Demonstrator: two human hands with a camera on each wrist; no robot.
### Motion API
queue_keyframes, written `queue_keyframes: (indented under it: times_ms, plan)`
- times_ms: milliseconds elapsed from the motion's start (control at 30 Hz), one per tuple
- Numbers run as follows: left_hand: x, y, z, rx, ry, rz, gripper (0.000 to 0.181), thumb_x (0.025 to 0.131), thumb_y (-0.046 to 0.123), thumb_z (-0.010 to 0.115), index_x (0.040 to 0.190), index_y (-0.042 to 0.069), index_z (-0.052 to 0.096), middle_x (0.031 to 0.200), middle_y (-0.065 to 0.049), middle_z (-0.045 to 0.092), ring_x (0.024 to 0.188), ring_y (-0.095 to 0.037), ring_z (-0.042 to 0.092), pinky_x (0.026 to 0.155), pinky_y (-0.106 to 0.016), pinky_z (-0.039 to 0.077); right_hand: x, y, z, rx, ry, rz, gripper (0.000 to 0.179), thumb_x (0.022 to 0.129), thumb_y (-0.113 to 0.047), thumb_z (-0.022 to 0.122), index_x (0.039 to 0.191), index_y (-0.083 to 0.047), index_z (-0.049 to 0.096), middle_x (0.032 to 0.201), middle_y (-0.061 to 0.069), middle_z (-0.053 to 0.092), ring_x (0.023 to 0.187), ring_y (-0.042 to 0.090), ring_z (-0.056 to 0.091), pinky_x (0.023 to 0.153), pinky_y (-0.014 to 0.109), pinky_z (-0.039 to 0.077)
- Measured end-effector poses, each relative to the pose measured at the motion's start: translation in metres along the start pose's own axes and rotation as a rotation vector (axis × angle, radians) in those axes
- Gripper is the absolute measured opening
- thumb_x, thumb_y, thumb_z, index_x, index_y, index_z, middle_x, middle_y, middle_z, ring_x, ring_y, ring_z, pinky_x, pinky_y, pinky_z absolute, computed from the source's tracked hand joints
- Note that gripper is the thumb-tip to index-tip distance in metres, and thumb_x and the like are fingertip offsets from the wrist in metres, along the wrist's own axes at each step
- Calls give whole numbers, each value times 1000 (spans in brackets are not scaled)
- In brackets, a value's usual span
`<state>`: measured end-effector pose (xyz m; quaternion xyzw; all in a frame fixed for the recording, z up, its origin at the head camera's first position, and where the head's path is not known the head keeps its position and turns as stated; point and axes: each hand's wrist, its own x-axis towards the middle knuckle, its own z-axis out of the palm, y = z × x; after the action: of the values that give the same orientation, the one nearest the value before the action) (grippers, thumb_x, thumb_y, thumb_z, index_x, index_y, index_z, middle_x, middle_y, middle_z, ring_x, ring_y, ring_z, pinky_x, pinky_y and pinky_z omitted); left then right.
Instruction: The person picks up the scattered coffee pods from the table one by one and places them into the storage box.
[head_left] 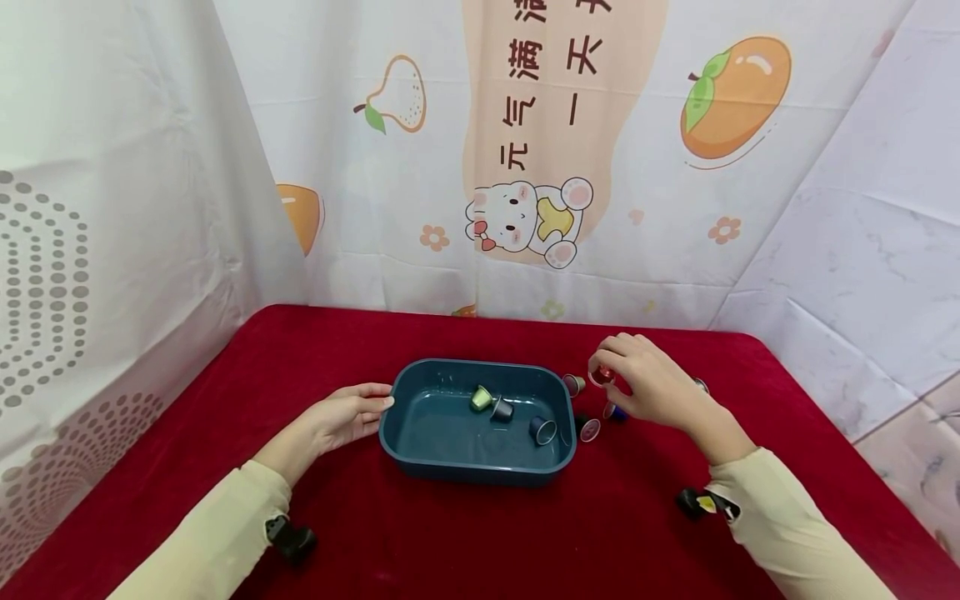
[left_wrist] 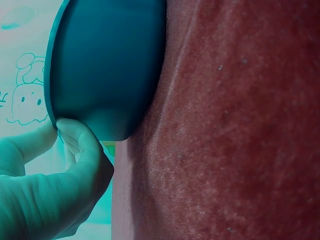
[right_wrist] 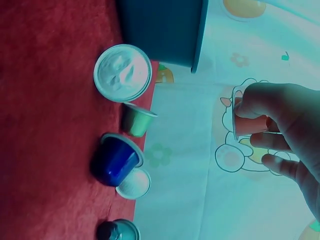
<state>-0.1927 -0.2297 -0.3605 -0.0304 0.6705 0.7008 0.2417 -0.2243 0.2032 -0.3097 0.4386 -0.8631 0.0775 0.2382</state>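
Observation:
A dark teal rectangular basin (head_left: 480,477) sits on the red cloth in the head view. My left hand (head_left: 341,419) pinches its left rim between thumb and fingers, which shows close up in the left wrist view. Lifted beyond the basin's right end, my right hand (head_left: 651,379) grips a red coffee capsule (head_left: 602,375) with its fingertips. Inside the basin lie a light green capsule (head_left: 481,398), a dark grey capsule (head_left: 502,409) and a dark blue capsule (head_left: 542,430). Beneath the right hand, a blue capsule (right_wrist: 114,161) lies on its side, partly hidden in the head view.
More capsules lie right of the basin: a pale green capsule (right_wrist: 138,120), one with its foil lid (head_left: 590,430) facing out, and another near the right wrist (head_left: 701,385). A printed white curtain (head_left: 420,175) hangs behind the red-covered table (head_left: 480,550).

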Motion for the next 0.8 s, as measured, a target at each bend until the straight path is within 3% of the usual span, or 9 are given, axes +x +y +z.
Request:
queue_keyframes:
  times_ms: [533,800]
  plan:
    - [-2,2,1,9,4,3,64,98,12,52,147,-9,18,109,1,58,89,-4,62,82,-19,54,19,-7,3,37,20,-59,37,61,-9,85,92,-14,66,92,-1,61,86,12,53,76,33,49]
    - [-1,0,0,5,11,0,64,97,13,54,146,-9,20,105,3,59,89,-3,62,82,-18,54,29,-14,2,61,19,-39,31,66,-12,83,91,-17,65,92,-3,62,84,8,51,73,28,47]
